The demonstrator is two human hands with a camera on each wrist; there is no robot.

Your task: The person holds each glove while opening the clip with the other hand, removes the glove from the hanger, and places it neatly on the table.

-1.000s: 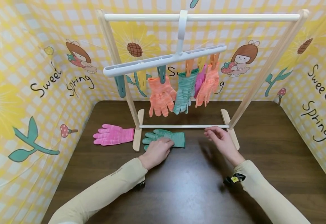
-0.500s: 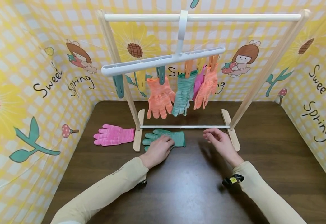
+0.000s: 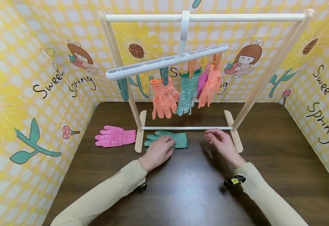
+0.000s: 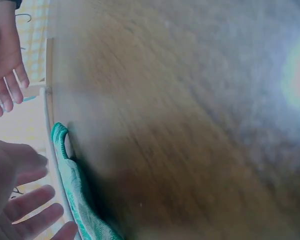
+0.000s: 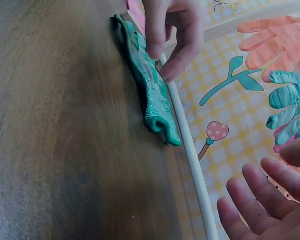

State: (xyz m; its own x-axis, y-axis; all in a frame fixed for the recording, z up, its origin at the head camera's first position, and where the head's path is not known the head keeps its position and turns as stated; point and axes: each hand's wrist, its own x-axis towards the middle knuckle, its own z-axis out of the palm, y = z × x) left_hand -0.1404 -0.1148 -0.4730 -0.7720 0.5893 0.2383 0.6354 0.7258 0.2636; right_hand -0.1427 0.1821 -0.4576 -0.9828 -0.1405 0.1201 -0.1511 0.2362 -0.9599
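In the head view a green glove [image 3: 180,140] lies flat on the table, its cuff to the right. My left hand [image 3: 159,151] is over its finger end, palm down, with loosely bent fingers. The right wrist view shows the left thumb and a finger [image 5: 182,60] apart, close over the green glove [image 5: 152,95]. To the right, my right hand [image 3: 222,142] hovers near the rack's lower bar, holding nothing. Its fingers [image 5: 260,195] are relaxed and slightly spread in the right wrist view. A pink glove [image 3: 115,137] lies left of the rack's foot.
A wooden rack [image 3: 272,69] with a white top bar carries a tilted grey hanger [image 3: 150,65]. Pegs hold an orange glove [image 3: 164,99], a teal glove [image 3: 187,94], a magenta glove [image 3: 202,82] and another orange glove [image 3: 210,86]. A teal peg [image 3: 122,89] hangs at the left end.
The hanger with its gloves sways slightly. My left hand shifts a little and its fingers loosen over the green glove. The right hand stays nearly still.
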